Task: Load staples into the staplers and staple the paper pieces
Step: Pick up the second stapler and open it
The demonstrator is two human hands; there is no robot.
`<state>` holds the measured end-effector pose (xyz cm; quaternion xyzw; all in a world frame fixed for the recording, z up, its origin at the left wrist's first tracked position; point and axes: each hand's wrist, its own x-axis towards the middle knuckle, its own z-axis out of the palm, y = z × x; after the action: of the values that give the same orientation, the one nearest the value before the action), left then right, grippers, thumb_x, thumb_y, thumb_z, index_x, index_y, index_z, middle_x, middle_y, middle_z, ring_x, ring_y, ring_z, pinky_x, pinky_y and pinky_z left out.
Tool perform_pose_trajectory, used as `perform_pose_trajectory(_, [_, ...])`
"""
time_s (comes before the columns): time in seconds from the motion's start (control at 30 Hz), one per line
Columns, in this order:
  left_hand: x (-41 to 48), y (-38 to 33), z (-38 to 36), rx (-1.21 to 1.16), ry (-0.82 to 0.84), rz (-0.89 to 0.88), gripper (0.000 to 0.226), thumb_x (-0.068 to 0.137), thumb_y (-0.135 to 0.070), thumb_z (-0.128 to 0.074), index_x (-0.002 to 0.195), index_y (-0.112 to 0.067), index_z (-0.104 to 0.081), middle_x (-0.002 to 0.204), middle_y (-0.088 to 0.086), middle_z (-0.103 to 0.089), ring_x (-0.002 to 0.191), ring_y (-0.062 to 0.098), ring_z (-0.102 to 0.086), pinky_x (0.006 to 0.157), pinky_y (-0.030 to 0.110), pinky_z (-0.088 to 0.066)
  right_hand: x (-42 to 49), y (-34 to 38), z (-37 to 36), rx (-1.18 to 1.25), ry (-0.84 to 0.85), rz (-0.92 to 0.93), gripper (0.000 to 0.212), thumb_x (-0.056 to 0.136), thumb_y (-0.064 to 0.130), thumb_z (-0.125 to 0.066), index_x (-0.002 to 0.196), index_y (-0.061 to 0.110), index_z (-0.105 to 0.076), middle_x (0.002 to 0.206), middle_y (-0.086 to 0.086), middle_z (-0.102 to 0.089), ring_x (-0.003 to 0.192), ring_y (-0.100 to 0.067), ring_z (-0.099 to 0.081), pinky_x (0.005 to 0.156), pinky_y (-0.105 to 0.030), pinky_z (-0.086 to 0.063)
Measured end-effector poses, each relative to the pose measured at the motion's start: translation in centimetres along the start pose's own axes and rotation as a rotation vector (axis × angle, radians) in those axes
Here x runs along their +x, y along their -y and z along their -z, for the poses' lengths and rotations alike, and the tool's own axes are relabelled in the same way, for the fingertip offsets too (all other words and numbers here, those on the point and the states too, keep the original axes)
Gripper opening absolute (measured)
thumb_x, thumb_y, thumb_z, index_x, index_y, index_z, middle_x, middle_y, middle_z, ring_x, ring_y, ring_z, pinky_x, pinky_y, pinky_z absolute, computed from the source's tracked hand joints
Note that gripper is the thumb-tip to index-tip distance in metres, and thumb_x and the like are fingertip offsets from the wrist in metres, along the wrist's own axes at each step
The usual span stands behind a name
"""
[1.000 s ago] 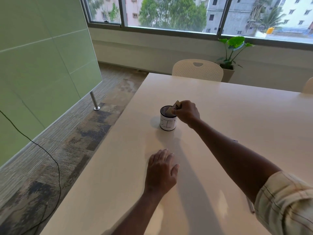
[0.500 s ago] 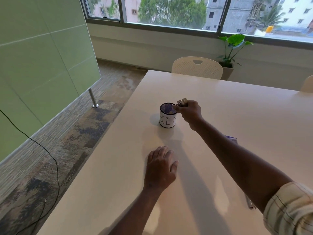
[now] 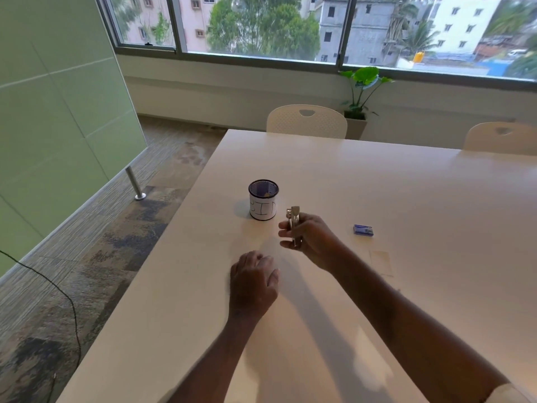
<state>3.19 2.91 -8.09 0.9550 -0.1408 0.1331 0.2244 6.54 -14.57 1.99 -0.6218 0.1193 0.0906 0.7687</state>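
Right hand (image 3: 309, 238) grips a small metal stapler (image 3: 293, 223), fingers wrapped round its lower part, top end sticking up above the knuckles; it is held above the white table (image 3: 406, 199), just right of and nearer than the cup (image 3: 263, 199). The cup is a mesh pen holder with a white paper label, standing upright near the table's left edge, something small inside it, too small to tell what. Left hand (image 3: 253, 282) holds nothing, palm down with fingers loosely curled, low over or on the table near the left side, nearer than the right hand. Blue staple box (image 3: 363, 230) lies flat on the table right of the right hand, apart from it. Pale paper pieces (image 3: 381, 262) lie flat nearer than the box, faint against the tabletop. Two white chairs at the far edge, one at (image 3: 307, 122).
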Motion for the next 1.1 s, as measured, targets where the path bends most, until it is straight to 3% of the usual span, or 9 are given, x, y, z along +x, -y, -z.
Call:
perform_pose_trajectory(0.1, [-0.4,0.4,0.0,-0.088,-0.064,0.055,0.019,0.093,-0.024,-0.072,0.108,-0.021,-0.083,0.104,0.002,-0.073,0.100,0.024,-0.066,0.085,0.036,-0.057,-2.2,-1.6,0.3,-0.076,-0.013,0.013,0.033,0.093,-0.024,-0.059,0.121,-0.005,-0.064,0.114,-0.022,-0.069,0.108,-0.033,-0.073,0.108,-0.057,-0.057])
perform_pose_trajectory(0.23, [-0.4,0.2,0.7,-0.376,-0.110,0.260,0.013,0.097,-0.017,-0.073,0.102,-0.015,-0.086,0.104,0.006,-0.079,0.098,0.023,-0.069,0.086,0.031,-0.056,-4.8,-4.0,0.7,-0.157,-0.099,0.052,0.043,0.086,-0.013,-0.082,0.124,0.003,-0.069,0.120,-0.023,-0.076,0.102,-0.030,-0.076,0.095,-0.041,-0.065])
perform_pose_trajectory(0.37, [-0.8,-1.4,2.0,-0.792,-0.078,0.527,0.020,0.100,-0.046,-0.071,0.106,-0.028,-0.079,0.102,-0.005,-0.082,0.098,0.020,-0.077,0.086,0.033,-0.058,-6.9,-6.6,0.3,-0.294,-0.229,0.109,0.036,0.087,-0.004,-0.085,0.116,0.014,-0.073,0.106,-0.011,-0.079,0.099,-0.026,-0.079,0.082,-0.030,-0.065])
perform_pose_trajectory(0.53, [-2.4,-3.4,3.0,-0.831,-0.054,0.440,0.048,0.078,-0.071,-0.082,0.111,-0.038,-0.072,0.096,-0.016,-0.077,0.087,0.002,-0.075,0.069,0.020,-0.063,-8.9,-9.6,-0.9,-0.309,-0.343,0.157,0.032,0.085,0.002,-0.089,0.101,0.025,-0.075,0.095,-0.004,-0.080,0.091,-0.022,-0.080,0.085,-0.037,-0.070])
perform_pose_trajectory(0.6, [-2.7,-3.7,3.0,-0.779,-0.068,0.394,0.038,0.079,-0.062,-0.087,0.108,-0.041,-0.072,0.093,-0.020,-0.076,0.086,-0.002,-0.074,0.065,0.011,-0.059,-9.6,-10.6,-1.4,-0.318,-0.383,0.169,0.031,0.084,0.004,-0.090,0.102,0.024,-0.076,0.094,-0.002,-0.080,0.091,-0.021,-0.080,0.085,-0.038,-0.070])
perform_pose_trajectory(0.73, [-3.1,-3.6,2.6,-0.810,-0.045,0.403,0.011,0.089,-0.033,-0.088,0.097,-0.033,-0.081,0.090,-0.016,-0.082,0.082,0.004,-0.080,0.079,0.032,-0.069,-10.6,-11.6,-2.0,-0.310,-0.403,0.168,0.035,0.086,0.005,-0.089,0.117,0.016,-0.077,0.097,-0.003,-0.079,0.091,-0.026,-0.079,0.085,-0.044,-0.069])
perform_pose_trajectory(0.87, [-3.5,-3.4,2.5,-0.876,-0.025,0.452,0.015,0.091,-0.026,-0.087,0.104,-0.022,-0.084,0.095,-0.007,-0.085,0.075,0.003,-0.082,0.075,0.032,-0.070,-11.5,-12.2,-2.3,-0.357,-0.393,0.154,0.044,0.091,0.013,-0.087,0.133,0.016,-0.074,0.107,-0.003,-0.078,0.089,-0.024,-0.079,0.079,-0.040,-0.071])
perform_pose_trajectory(1.0, [-3.4,-3.2,2.0,-0.963,-0.016,0.522,0.009,0.093,-0.019,-0.085,0.102,-0.020,-0.084,0.092,-0.002,-0.085,0.078,0.010,-0.084,0.075,0.032,-0.070,-12.1,-12.6,-2.3,-0.539,-0.468,0.093,0.026,0.092,0.028,-0.086,0.115,0.018,-0.077,0.096,0.003,-0.075,0.081,-0.018,-0.075,0.075,-0.040,-0.068])
perform_pose_trajectory(1.1, [-3.0,-2.9,1.6,-0.984,0.048,0.556,0.006,0.093,-0.016,-0.085,0.097,-0.019,-0.084,0.088,0.001,-0.086,0.076,0.014,-0.084,0.078,0.036,-0.070,-12.3,-12.6,-2.6,-0.762,-0.522,0.080,0.025,0.091,0.041,-0.083,0.101,0.020,-0.073,0.087,0.008,-0.068,0.074,-0.007,-0.062,0.059,-0.024,-0.048])
